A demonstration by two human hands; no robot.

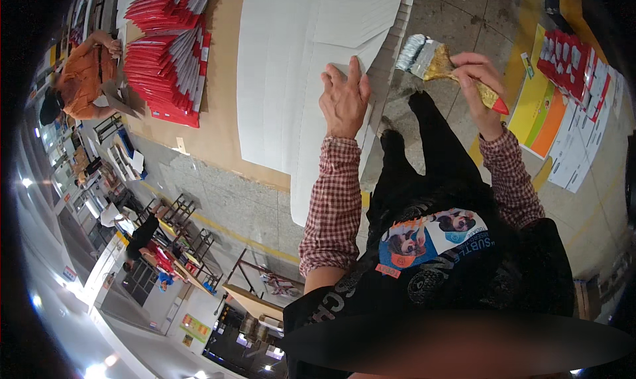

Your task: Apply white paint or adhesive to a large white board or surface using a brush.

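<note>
My left hand (344, 101) lies on a fanned stack of white card sheets (275, 67), its fingers stretched out and spread over the near right part of the stack. In my right hand (480, 91) is a wide paintbrush (437, 62), gripped by its yellow, red-tipped handle. Its pale, coated-looking bristles point left, toward the sheets, and hang over the floor apart from them. The stack's stepped right edges run beside my left fingers, and one long white sheet reaches toward me past the table edge.
Piles of red and white folded packaging (165, 74) stand on the brown table (222, 67). To the right lie colourful printed sheets (540, 124) and another red bundle (563, 64). A person in orange (83, 81) works at the far left; other people and metal racks stand farther off.
</note>
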